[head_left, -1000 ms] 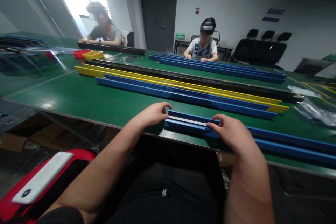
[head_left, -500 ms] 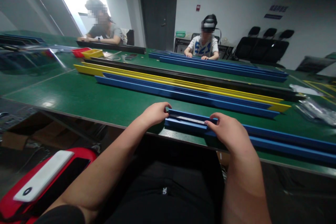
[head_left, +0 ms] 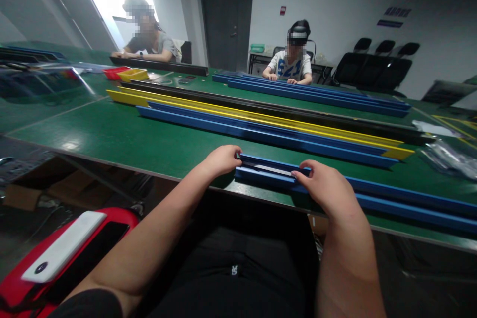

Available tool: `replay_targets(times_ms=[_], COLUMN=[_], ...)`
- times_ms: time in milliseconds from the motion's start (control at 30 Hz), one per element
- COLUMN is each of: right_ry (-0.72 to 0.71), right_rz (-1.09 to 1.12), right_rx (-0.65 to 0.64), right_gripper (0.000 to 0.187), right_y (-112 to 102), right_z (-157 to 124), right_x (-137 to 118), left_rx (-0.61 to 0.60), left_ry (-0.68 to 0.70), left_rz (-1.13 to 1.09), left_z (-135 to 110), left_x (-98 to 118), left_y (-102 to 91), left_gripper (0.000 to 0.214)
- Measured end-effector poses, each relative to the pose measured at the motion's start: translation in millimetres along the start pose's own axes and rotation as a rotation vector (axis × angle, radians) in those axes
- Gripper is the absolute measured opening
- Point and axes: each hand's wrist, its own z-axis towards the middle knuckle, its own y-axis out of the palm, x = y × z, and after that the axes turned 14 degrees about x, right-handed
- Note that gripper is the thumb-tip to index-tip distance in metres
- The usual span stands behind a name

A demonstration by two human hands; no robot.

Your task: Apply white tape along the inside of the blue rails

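A long blue channel rail (head_left: 391, 198) lies along the near edge of the green table (head_left: 112, 139), with a thin pale strip (head_left: 268, 169) inside its left end. My left hand (head_left: 221, 159) is curled at the rail's left end, its fingertips pinched against the end. My right hand (head_left: 324, 186) rests on top of the rail a little to the right, with fingers bent over the channel and fingertips on the strip.
More long rails, blue (head_left: 261, 134), yellow (head_left: 261, 120) and black (head_left: 279, 109), lie across the table's middle. Two people sit at the far side, one at more blue rails (head_left: 316, 94). Red and yellow trays (head_left: 126, 74) stand far left. A red case (head_left: 63, 253) sits beside my left thigh.
The strip in the channel looked bright white a second ago and now looks darker and lower in the rail. Both hands have stayed almost in place.
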Motion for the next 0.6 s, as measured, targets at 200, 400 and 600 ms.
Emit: replay_targets(times_ms=[200, 400, 600], right_ry=[-0.003, 0.004, -0.022], right_rz=[-0.004, -0.012, -0.007], right_rx=[-0.008, -0.026, -0.003], right_gripper=[0.043, 0.041, 0.04], right_y=[-0.6, -0.7, 1.1], right_z=[-0.5, 0.3, -0.7], right_x=[-0.4, -1.7, 0.0], left_rx=[-0.002, 0.019, 0.007], left_ry=[0.008, 0.017, -0.001], left_rz=[0.009, 0.033, 0.036], left_z=[0.2, 0.1, 1.1], left_x=[0.1, 2.4, 1.7], left_y=[-0.8, -1.1, 0.4], left_gripper=[0.015, 0.006, 0.008])
